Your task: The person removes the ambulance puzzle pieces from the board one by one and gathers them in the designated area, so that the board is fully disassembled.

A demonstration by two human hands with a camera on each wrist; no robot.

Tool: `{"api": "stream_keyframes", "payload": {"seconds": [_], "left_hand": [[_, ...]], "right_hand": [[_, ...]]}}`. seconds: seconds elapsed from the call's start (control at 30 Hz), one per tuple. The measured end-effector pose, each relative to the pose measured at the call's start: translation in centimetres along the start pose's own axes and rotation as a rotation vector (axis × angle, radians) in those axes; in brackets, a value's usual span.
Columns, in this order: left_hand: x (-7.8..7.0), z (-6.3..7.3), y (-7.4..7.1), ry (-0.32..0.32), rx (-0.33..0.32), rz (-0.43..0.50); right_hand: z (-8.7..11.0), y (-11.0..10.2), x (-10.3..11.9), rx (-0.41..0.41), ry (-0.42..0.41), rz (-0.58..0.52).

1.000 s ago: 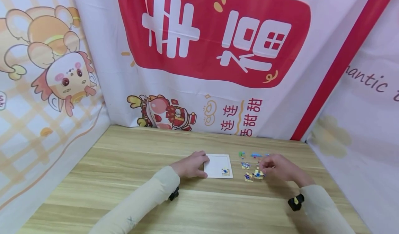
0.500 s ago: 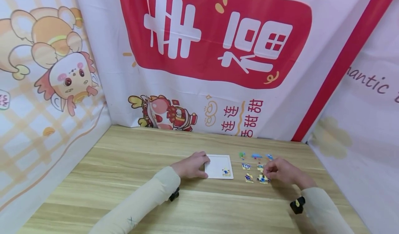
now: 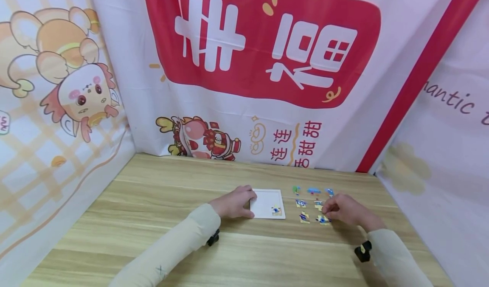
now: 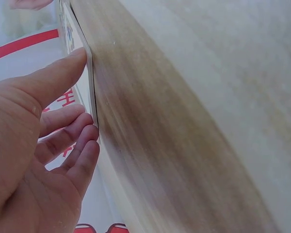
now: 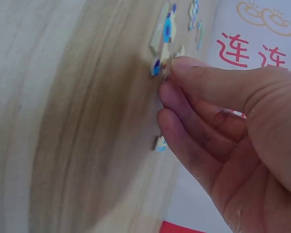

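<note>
A white puzzle board [image 3: 265, 204] lies on the table with one printed puzzle piece [image 3: 276, 211] at its near right corner. My left hand [image 3: 235, 203] rests at the board's left edge; in the left wrist view its thumb [image 4: 68, 70] touches the board, and the loosely bent fingers meet the edge. My right hand [image 3: 345, 209] is over the loose pieces on the right. Between its thumb and fingertips it pinches a yellow puzzle piece with a blue round mark [image 3: 323, 220], seen tilted in the right wrist view. The fingers partly cover another piece [image 3: 318, 203].
More loose pieces lie right of the board: a green one [image 3: 296, 189], a blue one [image 3: 314, 190], another bluish one [image 3: 329, 192] and two patterned ones nearer the board. Printed cloth [image 3: 248, 121] walls in the wooden table [image 3: 164, 206] at back and sides.
My right hand has shifted slightly right and nearer with the yellow puzzle piece, uncovering the bluish piece at the back right. The left hand and board stay put.
</note>
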State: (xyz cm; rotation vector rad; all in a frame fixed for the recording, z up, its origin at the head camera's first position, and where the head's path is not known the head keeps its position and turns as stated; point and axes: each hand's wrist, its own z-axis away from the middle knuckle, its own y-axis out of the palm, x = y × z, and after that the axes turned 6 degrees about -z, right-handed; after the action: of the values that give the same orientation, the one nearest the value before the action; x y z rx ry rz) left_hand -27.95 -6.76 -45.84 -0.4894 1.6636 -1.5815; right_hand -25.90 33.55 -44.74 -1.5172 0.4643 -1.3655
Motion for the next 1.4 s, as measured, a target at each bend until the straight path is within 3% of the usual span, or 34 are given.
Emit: {"api": "stream_keyframes", "payload": {"seconds": [0.13,0.27,0.77,0.93,1.17,1.4], "left_hand": [[0.0,0.0,0.0,0.000,0.003,-0.001],[-0.1,0.0,-0.2,-0.004,0.005,0.008],[-0.1,0.0,-0.2,-0.016,0.011,0.003],[-0.1,-0.1,-0.2,-0.021,0.019,0.012],[-0.2,-0.2,-0.2,-0.012,0.014,0.011],[-0.2,-0.1,-0.2,-0.016,0.016,0.009]], "right_hand": [[-0.4,0.0,0.8,-0.006,0.013,0.032],[-1.3,0.1,3.0,0.015,0.020,0.023],[-6.4,3.0,9.6,0.030,-0.152,-0.031],[-7.2,3.8,10.3,0.009,-0.212,-0.016],[-7.4,4.8,10.2,0.010,-0.155,-0.040],[-7.3,5.2,9.9,0.015,-0.200,-0.030]]}}
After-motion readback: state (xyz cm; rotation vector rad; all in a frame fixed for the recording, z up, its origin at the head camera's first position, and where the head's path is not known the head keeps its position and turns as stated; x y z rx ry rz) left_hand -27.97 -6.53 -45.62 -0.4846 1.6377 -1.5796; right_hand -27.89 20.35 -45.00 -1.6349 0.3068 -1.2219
